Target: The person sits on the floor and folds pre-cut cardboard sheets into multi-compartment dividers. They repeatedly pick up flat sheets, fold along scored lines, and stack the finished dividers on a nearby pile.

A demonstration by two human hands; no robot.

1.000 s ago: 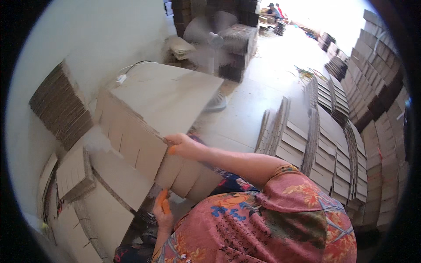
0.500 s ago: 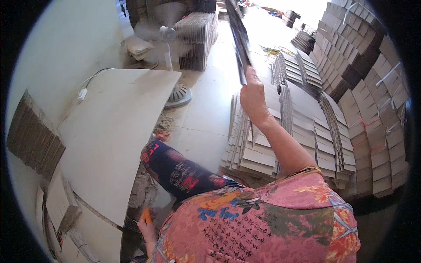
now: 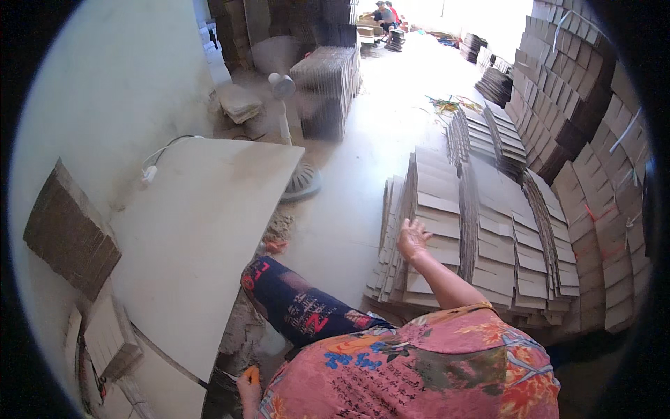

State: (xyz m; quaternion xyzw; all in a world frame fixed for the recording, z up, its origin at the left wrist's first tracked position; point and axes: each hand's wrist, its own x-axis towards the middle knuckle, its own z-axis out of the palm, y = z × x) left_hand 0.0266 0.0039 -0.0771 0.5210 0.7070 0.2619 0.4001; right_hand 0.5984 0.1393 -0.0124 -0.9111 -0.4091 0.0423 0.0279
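Note:
My right hand (image 3: 414, 239) rests with its fingers spread against the left part of a row of cardboard pieces (image 3: 437, 209) leaning together on the floor, and it grips nothing. Low at the left, beside the near edge of the pale board (image 3: 188, 230), my left hand (image 3: 249, 392) is closed around the orange handle of a tool (image 3: 252, 374). A thin light part juts out from that fist, but I cannot make out its kind.
A white fan (image 3: 283, 85) with blurred blades stands beyond the board. Tall cardboard stacks (image 3: 600, 188) line the right side. More cardboard (image 3: 322, 84) stands at the back. A cardboard bundle (image 3: 73, 223) leans at the left wall. Two people (image 3: 385, 14) are far off.
My right hand has let go of the dark, edge-on flat piece it held up and come down onto the leaning cardboard. The view has shifted, and the left hand still grips the orange handle.

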